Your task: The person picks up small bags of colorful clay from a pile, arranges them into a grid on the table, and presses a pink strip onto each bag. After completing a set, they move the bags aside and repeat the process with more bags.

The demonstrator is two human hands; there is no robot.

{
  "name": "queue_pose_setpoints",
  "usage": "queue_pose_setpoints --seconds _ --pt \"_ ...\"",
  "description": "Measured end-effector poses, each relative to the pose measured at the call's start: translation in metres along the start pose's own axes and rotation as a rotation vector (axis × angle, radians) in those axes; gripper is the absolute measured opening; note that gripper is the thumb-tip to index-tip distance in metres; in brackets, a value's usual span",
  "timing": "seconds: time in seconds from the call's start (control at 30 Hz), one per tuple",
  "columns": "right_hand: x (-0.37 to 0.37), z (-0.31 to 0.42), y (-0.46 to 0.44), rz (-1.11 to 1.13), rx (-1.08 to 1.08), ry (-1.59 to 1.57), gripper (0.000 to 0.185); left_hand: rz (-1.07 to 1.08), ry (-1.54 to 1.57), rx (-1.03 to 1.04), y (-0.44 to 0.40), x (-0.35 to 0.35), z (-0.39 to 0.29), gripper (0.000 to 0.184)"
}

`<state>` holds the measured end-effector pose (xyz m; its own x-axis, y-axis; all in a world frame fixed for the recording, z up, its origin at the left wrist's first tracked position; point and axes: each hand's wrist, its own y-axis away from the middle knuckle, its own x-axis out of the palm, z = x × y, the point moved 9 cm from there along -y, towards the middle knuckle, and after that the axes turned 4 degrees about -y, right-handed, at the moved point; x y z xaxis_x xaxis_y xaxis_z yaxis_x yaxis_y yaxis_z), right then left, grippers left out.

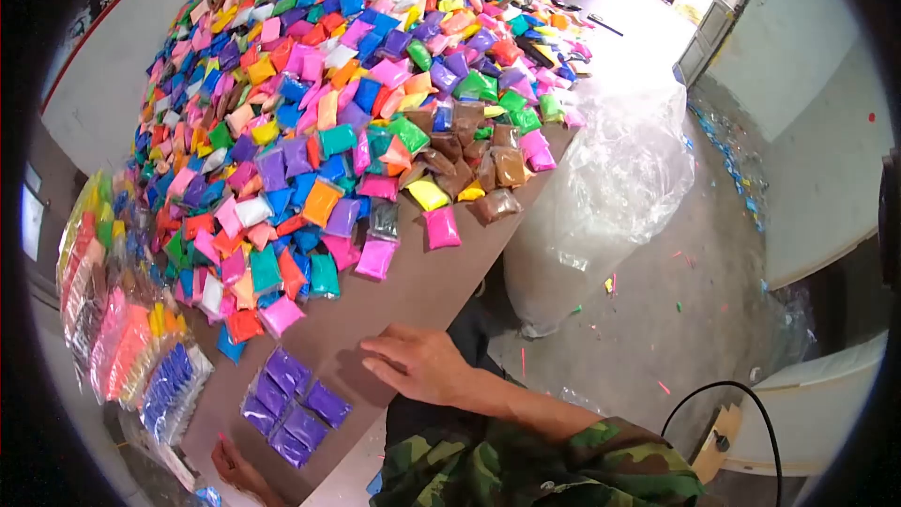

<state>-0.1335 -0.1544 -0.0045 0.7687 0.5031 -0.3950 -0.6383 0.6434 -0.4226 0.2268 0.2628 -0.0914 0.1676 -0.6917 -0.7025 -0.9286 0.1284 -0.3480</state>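
Observation:
Several purple packets [291,404] lie flat in a small group on the brown table [375,296], close to its near edge. My right hand [420,366] is just to the right of them, above the table edge, fingers stretched to the left and nothing in them. Low in the view, my left hand [240,471] is at the table's near left side, below and left of the purple packets. Its fingers show only in part and look loosely extended, with no packet in them. A tiny pink spot shows at its fingertips.
A large heap of colourful packets [310,84] covers the far table. Bundled clear bags of colourful pieces [141,347] line the left edge. A big clear plastic bag [601,197] stands on the floor [657,300] at right, among scattered scraps. A black cable [765,413] curves at lower right.

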Motion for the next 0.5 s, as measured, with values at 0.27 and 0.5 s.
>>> queue_pose_setpoints --seconds 0.27,0.5 --pt "-0.143 -0.045 -0.060 -0.309 -0.071 0.329 0.014 -0.171 -0.192 0.190 0.012 -0.013 -0.033 0.047" --pt "-0.288 -0.130 -0.158 -0.598 0.074 0.679 0.017 -0.134 -0.245 0.121 0.016 -0.015 -0.055 0.045"
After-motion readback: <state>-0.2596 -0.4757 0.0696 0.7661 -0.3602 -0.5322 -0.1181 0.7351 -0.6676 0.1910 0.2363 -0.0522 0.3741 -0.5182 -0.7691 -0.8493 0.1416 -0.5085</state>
